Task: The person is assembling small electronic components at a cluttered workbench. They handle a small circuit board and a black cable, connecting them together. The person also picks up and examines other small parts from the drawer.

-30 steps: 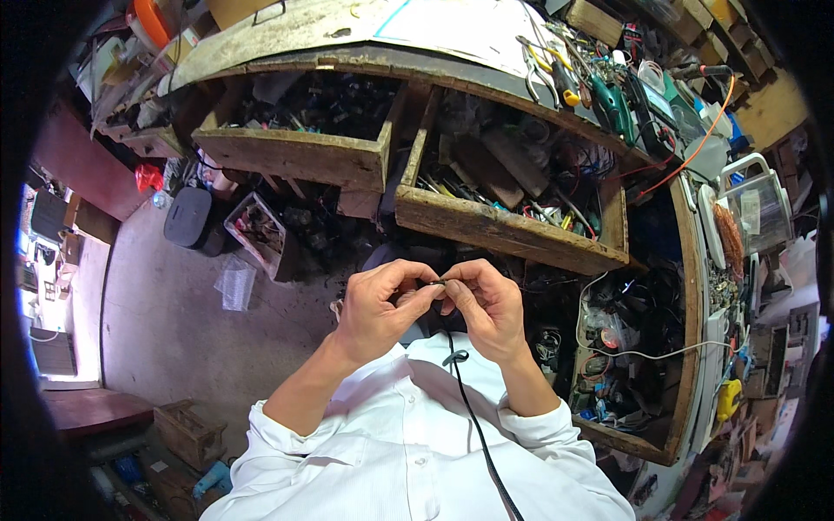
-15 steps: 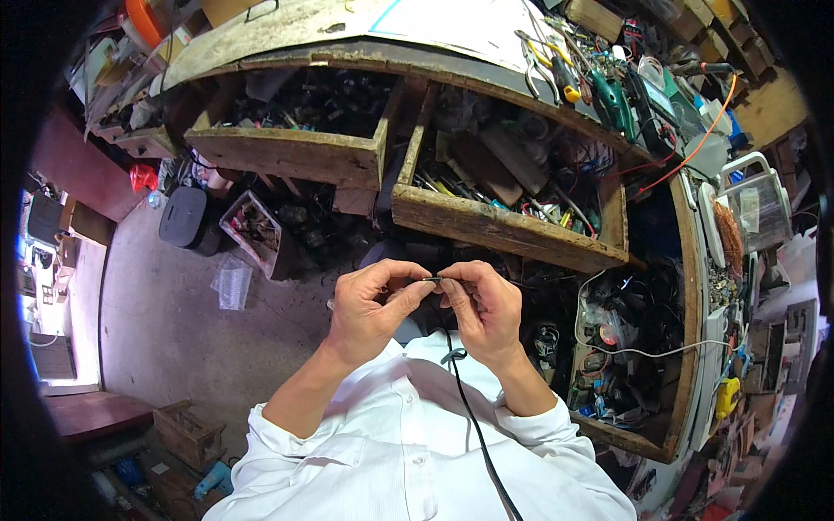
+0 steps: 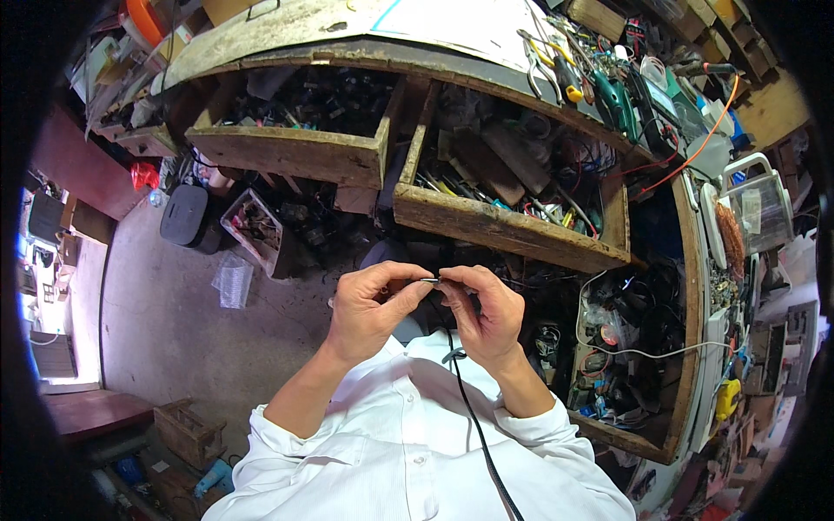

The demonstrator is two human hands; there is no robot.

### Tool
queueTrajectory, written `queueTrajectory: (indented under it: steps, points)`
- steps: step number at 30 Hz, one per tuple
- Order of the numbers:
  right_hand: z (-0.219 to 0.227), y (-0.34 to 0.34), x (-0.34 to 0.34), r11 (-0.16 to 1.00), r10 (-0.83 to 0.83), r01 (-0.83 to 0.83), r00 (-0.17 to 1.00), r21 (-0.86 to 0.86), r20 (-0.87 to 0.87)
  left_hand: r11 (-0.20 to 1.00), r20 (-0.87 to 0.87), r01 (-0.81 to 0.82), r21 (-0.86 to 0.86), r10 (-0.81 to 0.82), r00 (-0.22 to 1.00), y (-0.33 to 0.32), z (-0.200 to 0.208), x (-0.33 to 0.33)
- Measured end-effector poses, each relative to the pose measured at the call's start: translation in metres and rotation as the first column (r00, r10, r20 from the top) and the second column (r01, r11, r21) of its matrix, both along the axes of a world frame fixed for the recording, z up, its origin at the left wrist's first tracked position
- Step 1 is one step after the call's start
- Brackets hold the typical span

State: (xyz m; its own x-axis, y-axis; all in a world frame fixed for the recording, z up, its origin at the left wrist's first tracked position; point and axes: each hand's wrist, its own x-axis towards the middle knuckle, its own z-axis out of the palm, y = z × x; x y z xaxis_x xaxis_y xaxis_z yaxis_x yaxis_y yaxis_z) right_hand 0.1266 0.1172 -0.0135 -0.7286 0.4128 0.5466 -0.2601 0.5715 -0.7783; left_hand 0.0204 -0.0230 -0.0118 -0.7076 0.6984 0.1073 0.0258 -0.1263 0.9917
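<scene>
Both hands meet in front of my white shirt, fingertips almost touching. A small slim piece [image 3: 432, 280], dark with a silvery side, spans the gap between them. My left hand [image 3: 360, 313] is closed, pinching one end of it between thumb and forefinger. The other end sits in the closed thumb-and-finger pinch of my right hand [image 3: 491, 317]. A black cable [image 3: 473, 408] with a tie around it runs from below my right hand down over the shirt. Whether the cable joins the small piece is hidden by the fingers.
Ahead, an open wooden drawer [image 3: 512, 227] holds tools; a second drawer [image 3: 287, 152] stands left of it. Pliers [image 3: 540, 69] lie on the bench above. At right is a wooden-framed bin [image 3: 686, 347] of cables. A white box [image 3: 252, 230] stands on the floor.
The small piece shows a brighter silvery side now and looked darker before. My right hand has shifted very slightly to the right. My left hand is in nearly the same place.
</scene>
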Motion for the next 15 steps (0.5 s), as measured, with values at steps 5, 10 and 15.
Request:
queueTrajectory:
  steps: [5, 10, 15]
  points:
    - [0.003, 0.003, -0.002, 0.995, 0.017, -0.016, 1.000, 0.101, -0.010, 0.999, 0.006, 0.029, 0.027, -0.029, 1.000, -0.002, -0.003, -0.002]
    - [0.001, 0.000, -0.005, 0.980, 0.036, -0.037, 0.999, 0.196, 0.010, 0.982, 0.466, 0.122, 0.146, -0.177, 0.867, 0.001, -0.018, -0.002]
    - [-0.007, 0.002, -0.008, 0.962, 0.107, -0.152, 0.974, 0.226, 0.198, 0.971, 0.699, 0.128, 0.202, -0.235, 0.675, 0.004, -0.039, -0.001]
